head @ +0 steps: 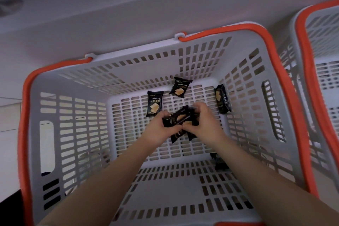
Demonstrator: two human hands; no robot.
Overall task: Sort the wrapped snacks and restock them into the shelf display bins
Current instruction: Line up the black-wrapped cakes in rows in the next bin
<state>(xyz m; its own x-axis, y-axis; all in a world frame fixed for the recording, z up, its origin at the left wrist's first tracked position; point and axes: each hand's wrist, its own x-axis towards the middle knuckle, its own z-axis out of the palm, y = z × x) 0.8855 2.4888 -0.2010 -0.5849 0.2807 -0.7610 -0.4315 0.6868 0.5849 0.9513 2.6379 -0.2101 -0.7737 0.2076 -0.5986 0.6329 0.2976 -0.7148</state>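
Both my arms reach down into a grey slotted basket [73, 134] with an orange rim. My left hand [157, 130] and my right hand [203, 121] together grip a bunch of black wrapped snacks [178, 118] near the basket floor's middle. Further black packs poke out below the hands [176, 136]. A loose black pack marked DRYCAKE [154, 103] lies just left of the hands. A second one [180, 87] leans at the far wall, and a third [222, 99] stands on edge against the right wall. Another dark pack [219, 163] lies by my right forearm.
A second grey basket with an orange rim [319, 57] stands close on the right. A pale shelf face [128, 14] runs along behind both baskets. Light floor tiles [9, 115] show at the left, and something dark [11, 196] sits at the lower left corner.
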